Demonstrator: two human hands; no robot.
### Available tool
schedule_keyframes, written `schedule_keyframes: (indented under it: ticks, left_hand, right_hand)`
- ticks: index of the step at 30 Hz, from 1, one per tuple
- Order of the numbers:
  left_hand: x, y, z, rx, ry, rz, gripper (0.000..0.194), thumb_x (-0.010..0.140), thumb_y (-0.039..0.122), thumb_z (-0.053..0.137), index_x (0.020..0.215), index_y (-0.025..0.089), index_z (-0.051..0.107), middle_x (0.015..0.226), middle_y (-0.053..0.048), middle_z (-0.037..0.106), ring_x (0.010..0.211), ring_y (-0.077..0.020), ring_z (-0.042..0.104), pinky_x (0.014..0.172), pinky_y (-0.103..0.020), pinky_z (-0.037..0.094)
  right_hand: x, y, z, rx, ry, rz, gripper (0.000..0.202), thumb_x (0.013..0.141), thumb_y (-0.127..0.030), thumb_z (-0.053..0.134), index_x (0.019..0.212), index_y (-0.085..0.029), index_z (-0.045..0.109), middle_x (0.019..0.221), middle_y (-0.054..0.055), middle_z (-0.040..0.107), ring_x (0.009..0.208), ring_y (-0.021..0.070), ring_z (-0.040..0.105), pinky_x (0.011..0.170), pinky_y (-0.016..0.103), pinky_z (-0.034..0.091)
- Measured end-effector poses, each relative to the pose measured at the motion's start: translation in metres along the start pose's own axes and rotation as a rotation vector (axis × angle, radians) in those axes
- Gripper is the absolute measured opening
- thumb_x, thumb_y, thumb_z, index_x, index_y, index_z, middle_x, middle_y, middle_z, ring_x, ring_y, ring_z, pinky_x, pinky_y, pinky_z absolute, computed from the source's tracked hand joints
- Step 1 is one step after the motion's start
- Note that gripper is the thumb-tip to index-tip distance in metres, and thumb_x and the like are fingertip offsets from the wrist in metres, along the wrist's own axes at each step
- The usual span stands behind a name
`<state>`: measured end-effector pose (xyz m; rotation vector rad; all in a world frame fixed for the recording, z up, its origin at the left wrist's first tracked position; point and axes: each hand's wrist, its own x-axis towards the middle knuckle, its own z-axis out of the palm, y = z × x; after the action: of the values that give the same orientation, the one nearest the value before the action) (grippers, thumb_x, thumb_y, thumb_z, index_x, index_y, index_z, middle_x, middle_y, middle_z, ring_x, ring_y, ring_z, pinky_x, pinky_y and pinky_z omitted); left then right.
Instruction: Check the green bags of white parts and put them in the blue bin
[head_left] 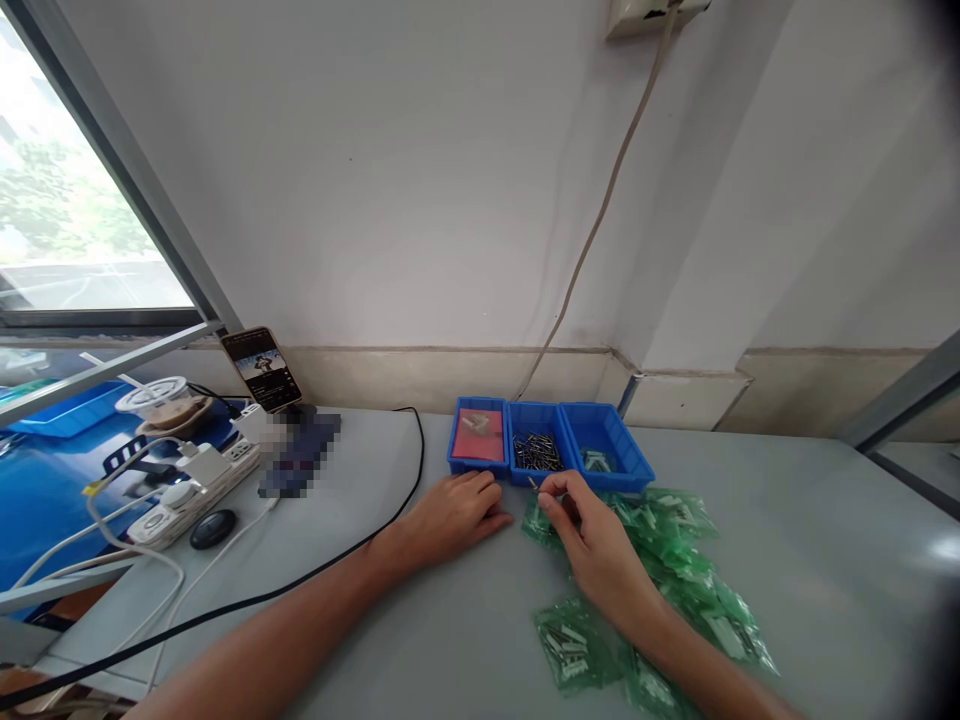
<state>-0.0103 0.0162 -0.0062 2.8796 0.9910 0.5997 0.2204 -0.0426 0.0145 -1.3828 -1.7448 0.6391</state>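
Observation:
My left hand lies palm down on the grey table, its fingers loosely bent and the thumb apart, just in front of the left blue bin; nothing shows in it. In a thumb-and-finger pinch, my right hand holds a small metal screw in front of the middle blue bin. Many dark metal screws fill that bin. A pink sheet with a small clear bag on it is in the left bin. The right blue bin contains a few small pale pieces.
Green plastic bags of small parts are heaped under and beside my right forearm; one such bag lies nearer me. A black cable crosses the table. To the left are a power strip, a mouse and a propped phone.

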Motion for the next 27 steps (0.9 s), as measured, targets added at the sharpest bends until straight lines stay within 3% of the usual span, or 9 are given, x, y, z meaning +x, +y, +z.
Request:
schedule_keyframes:
  ticks: [6, 17, 21, 27]
  left_hand:
    - [0.0011, 0.0001, 0.0016, 0.045, -0.014, 0.001, 0.027, 0.104, 0.037, 0.064, 0.086, 0.019, 0.055, 0.085, -0.002, 0.064, 0.078, -0.0190, 0.062, 0.066, -0.030, 0.040]
    - [-0.0006, -0.0016, 0.0035, 0.015, -0.006, 0.092, 0.033, 0.109, 0.046, 0.052, 0.091, 0.019, 0.056, 0.085, -0.002, 0.064, 0.078, -0.0180, 0.064, 0.068, -0.029, 0.044]
    - [-0.0012, -0.0015, 0.0035, -0.022, -0.003, 0.085, 0.028, 0.109, 0.045, 0.054, 0.099, 0.019, 0.056, 0.091, -0.003, 0.068, 0.082, -0.0185, 0.067, 0.071, -0.028, 0.046]
    - [-0.0010, -0.0002, 0.0014, -0.037, -0.012, 0.088, 0.025, 0.109, 0.043, 0.054, 0.104, 0.018, 0.057, 0.098, -0.003, 0.071, 0.087, -0.0187, 0.069, 0.075, -0.028, 0.048]
  right_hand:
    - [0.0042, 0.0070, 0.0005, 0.131, 0.020, -0.005, 0.029, 0.107, -0.045, 0.049, 0.114, -0.025, 0.068, 0.111, 0.007, 0.074, 0.101, 0.0247, 0.068, 0.089, 0.035, 0.052]
    - [0.0039, 0.0077, 0.0016, 0.190, 0.062, -0.014, 0.029, 0.106, -0.047, 0.051, 0.107, -0.024, 0.068, 0.108, 0.008, 0.074, 0.100, 0.0261, 0.069, 0.091, 0.037, 0.053]
    - [0.0047, 0.0079, 0.0006, 0.215, 0.097, 0.023, 0.029, 0.105, -0.049, 0.053, 0.109, -0.024, 0.067, 0.106, 0.008, 0.074, 0.095, 0.0254, 0.069, 0.080, 0.034, 0.054]
    - [0.0044, 0.0108, 0.0002, 0.299, 0.137, 0.113, 0.035, 0.103, -0.057, 0.053, 0.112, -0.024, 0.062, 0.096, 0.005, 0.069, 0.065, 0.0179, 0.055, 0.055, 0.029, 0.045]
